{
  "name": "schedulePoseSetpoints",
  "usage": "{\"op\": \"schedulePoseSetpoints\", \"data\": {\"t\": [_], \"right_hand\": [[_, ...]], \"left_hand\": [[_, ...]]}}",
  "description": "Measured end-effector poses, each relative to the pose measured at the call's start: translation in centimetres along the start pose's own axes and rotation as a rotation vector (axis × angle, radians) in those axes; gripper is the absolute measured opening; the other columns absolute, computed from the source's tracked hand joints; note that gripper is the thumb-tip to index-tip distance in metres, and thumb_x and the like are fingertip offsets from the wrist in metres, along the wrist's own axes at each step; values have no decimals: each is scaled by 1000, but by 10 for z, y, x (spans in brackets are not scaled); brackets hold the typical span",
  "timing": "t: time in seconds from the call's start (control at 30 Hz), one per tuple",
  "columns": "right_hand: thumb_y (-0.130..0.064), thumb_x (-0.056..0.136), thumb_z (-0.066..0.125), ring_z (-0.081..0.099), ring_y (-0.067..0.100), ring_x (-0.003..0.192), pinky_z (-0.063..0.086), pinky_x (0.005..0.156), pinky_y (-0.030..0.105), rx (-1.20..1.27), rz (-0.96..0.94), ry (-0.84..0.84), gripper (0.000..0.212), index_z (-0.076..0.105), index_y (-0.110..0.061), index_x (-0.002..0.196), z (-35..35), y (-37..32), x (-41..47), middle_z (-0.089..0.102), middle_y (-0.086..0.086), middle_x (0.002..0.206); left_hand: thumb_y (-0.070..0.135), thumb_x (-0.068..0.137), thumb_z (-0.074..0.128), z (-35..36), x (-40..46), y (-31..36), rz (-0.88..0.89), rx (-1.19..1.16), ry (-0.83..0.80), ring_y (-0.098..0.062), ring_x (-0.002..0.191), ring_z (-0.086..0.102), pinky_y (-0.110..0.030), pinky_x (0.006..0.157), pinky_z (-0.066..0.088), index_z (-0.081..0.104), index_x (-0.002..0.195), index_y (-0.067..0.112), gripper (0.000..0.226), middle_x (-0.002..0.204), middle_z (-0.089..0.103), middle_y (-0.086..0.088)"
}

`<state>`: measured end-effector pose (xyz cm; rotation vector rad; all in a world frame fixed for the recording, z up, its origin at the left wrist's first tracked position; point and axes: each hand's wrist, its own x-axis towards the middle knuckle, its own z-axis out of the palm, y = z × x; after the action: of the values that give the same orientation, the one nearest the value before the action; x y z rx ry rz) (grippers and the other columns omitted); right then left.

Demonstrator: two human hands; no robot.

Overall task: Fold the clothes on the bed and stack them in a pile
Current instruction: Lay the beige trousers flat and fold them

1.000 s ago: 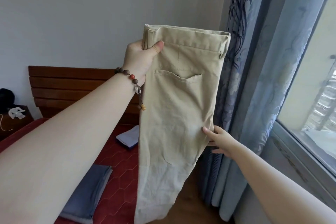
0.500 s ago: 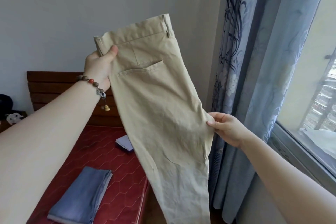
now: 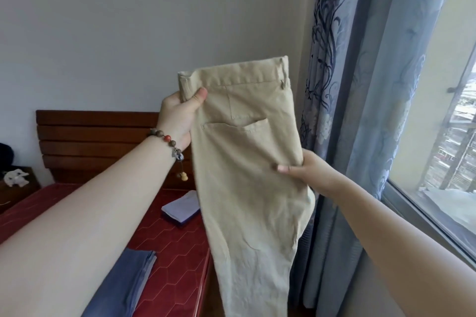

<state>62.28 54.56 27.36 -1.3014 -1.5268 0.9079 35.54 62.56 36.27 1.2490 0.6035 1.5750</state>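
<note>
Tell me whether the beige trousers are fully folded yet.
Not yet: beige trousers hang long, doubled lengthwise, held by left hand and right hand.

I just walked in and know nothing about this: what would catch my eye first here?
A pair of beige trousers held up in mid-air, centre frame: the left hand grips the waistband corner and the right hand pinches the side edge lower down. Below lies a red bed with folded blue jeans, and a patterned blue curtain hangs on the right.

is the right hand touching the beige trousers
Touching. The head view shows the right hand pinching the trousers at their right edge below the pocket, thumb lying on the front of the cloth.
</note>
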Motion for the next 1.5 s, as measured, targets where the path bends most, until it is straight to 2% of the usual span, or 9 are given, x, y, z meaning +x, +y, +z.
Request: {"op": "schedulePoseSetpoints", "data": {"t": [0.13, 0.37, 0.5, 0.63, 0.87, 0.97, 1.1, 1.2, 1.5], "right_hand": [[-20, 79, 78, 71, 27, 94, 58, 81, 39, 158, -195, 279, 25, 71, -10, 100, 11, -27, 7, 75, 8, 98], [-17, 83, 74, 71, 22, 96, 57, 79, 32, 232, -297, 205, 17, 71, -17, 100, 22, -50, 22, 74, 5, 102], [-15, 87, 69, 69, 23, 99, 55, 85, 36, 285, -324, 224, 12, 70, -17, 99, 28, -54, 31, 74, 5, 104], [-6, 92, 62, 68, 21, 100, 54, 86, 35, 370, -325, 160, 13, 67, -13, 101, 34, -50, 33, 72, 4, 103], [-5, 90, 58, 67, 21, 102, 55, 83, 33, 432, -326, -57, 26, 62, -13, 114, 33, -46, 31, 70, 4, 108], [-7, 87, 63, 66, 25, 105, 55, 82, 34, 441, -287, -175, 33, 61, -13, 119, 30, -49, 32, 69, 7, 113], [-19, 83, 68, 65, 28, 109, 55, 83, 35, 385, -250, -298, 37, 62, -12, 119, 34, -52, 33, 68, 10, 118], [-26, 81, 67, 65, 26, 110, 55, 84, 33, 393, -266, -420, 38, 64, -16, 118, 41, -56, 35, 68, 8, 120], [-6, 83, 58, 66, 26, 108, 55, 83, 33, 440, -187, -846, 36, 61, -8, 119, 147, -65, 71, 70, 8, 116]], "left_hand": [[10, 90, 64, 4, -4, -6, -13, 75, -50, -36, 110, 63, -51, 99, 49, 67, 97, 5, 9, 114, 66, -24], [20, 86, 69, -19, -6, 5, -4, 188, -70, -28, 109, 65, -48, 101, 48, 69, 96, 12, 13, 111, 70, -13], [42, 71, 74, -55, -23, -11, -76, 201, -213, -18, 111, 64, -38, 98, 50, 63, 111, 21, 47, 122, 67, -8], [53, 31, 95, -86, -72, -72, -374, 244, -336, -17, 103, 68, -23, 73, 56, 62, 114, 15, 97, 112, 72, -5], [65, 33, 89, -99, -98, -104, -257, 431, -252, -12, 100, 69, -25, 82, 56, 74, 95, 21, 78, 101, 75, 3], [64, 34, 90, -98, -98, -83, -215, 293, -155, -19, 99, 70, -24, 73, 56, 69, 103, 17, 86, 102, 75, -1], [58, 51, 88, -88, -105, -51, -96, 210, -80, -21, 112, 65, -34, 89, 54, 62, 119, 15, 84, 116, 70, -6], [56, 57, 85, -88, -128, -40, -28, 139, -15, -19, 113, 64, -29, 87, 54, 63, 116, 22, 71, 117, 70, -2], [30, 83, 67, -146, -190, -4, 72, 174, 334, -17, 112, 65, -28, 85, 55, 63, 114, 28, 31, 116, 70, 3]]}}
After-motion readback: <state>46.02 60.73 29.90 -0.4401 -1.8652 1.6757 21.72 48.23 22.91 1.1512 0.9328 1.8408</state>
